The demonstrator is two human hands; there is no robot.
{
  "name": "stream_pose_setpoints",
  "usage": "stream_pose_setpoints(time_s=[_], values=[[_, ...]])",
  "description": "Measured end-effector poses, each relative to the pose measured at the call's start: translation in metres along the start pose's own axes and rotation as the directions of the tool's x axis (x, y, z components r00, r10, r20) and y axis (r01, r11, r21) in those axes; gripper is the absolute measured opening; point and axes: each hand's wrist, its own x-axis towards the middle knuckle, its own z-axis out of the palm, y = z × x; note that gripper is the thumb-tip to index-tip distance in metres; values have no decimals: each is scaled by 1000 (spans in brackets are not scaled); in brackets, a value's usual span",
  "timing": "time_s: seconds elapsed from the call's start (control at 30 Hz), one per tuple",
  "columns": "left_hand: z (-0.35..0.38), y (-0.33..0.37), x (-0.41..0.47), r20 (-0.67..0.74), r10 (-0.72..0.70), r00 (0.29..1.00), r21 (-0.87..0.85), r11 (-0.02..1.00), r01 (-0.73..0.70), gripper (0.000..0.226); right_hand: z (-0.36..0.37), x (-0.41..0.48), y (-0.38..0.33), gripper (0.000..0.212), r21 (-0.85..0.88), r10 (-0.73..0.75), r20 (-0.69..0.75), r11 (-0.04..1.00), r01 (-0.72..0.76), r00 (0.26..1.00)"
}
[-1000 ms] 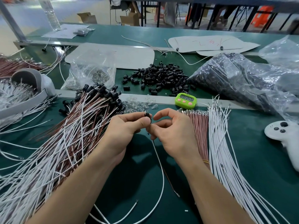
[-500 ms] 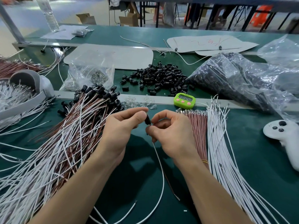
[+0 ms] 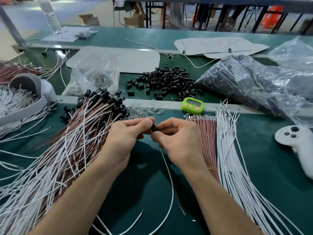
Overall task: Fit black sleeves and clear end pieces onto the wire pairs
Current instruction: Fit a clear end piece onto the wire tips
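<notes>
My left hand [image 3: 126, 134] and my right hand [image 3: 177, 139] meet at the middle of the green bench. Between their fingertips is a small black sleeve [image 3: 153, 127] on the end of a wire pair [image 3: 171, 184], one white and one brown wire trailing down toward me. My left thumb and forefinger pinch the sleeve; my right fingers pinch the wires just below it. Loose black sleeves [image 3: 166, 82] lie heaped behind. Clear end pieces [image 3: 144, 109] are scattered by the bench rail.
Finished wire pairs with black caps [image 3: 71, 138] are piled at left. Bare brown wires [image 3: 206, 141] and white wires [image 3: 233, 158] lie at right. A green timer [image 3: 192, 105], plastic bags [image 3: 250, 85] and a white controller [image 3: 296, 143] sit nearby.
The sleeve has tilted and shifted slightly right between my fingertips; my left thumb has slid over it. Both hands stay in place.
</notes>
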Motion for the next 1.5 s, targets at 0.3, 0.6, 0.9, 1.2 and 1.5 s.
stream_pose_setpoints(time_s=[0.3, 0.6, 0.9, 1.2, 1.5], values=[[-2, 3, -1, 37, -24, 999, -3, 1000, 25, 21, 6, -6, 1, 18, -47, -32, -83, 998, 28, 996], [-3, -2, 5, -152, 53, 987, -5, 999, -54, 15, -2, 2, 4, 2, -164, -6, 100, 986, 22, 995], [1, -4, 2, -86, 53, 995, 12, 999, -52, 16, -3, 3, 3, 14, -95, 45, 99, 995, -36, 994], [2, -3, 2, -89, 51, 995, -59, 997, -56, 6, -2, 3, 5, 15, -147, 15, 136, 989, 5, 991], [3, -4, 2, -95, 57, 994, -51, 997, -62, 10, -3, 3, 5, 14, -157, 23, 155, 988, 2, 988]])
